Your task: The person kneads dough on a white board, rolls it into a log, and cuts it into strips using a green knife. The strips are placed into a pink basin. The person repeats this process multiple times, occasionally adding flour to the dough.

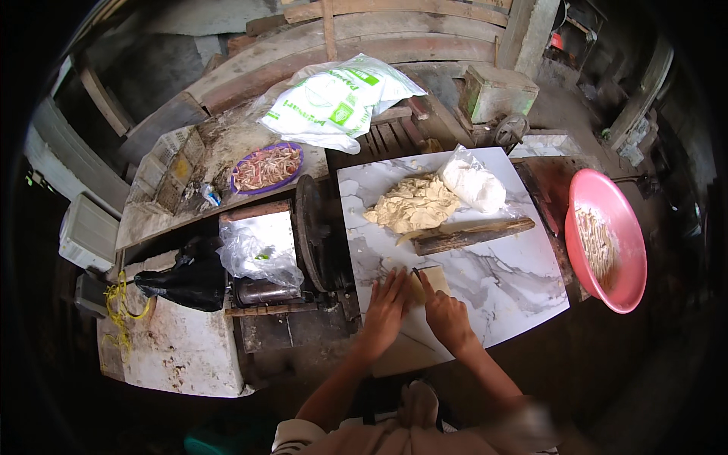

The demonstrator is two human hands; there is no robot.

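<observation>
My left hand [385,302] rests with extended fingers on a flattened pale dough sheet [436,279] on the marble-patterned board [516,280]. Just to its right, my right hand [444,311] grips a dark knife [421,277] against the sheet. Above them lies a worn wooden stick [474,233]. Behind that are a lumpy mound of beige dough [409,203] and a clear bag of white powder [474,178].
A pink basin [622,235] with pale strips stands at right. Leftward are a roller machine [269,292], black bag [182,284] and white container [87,231]. Farther back sit a purple-rimmed tray [267,187], plastic crate [163,174] and large white sack [326,106].
</observation>
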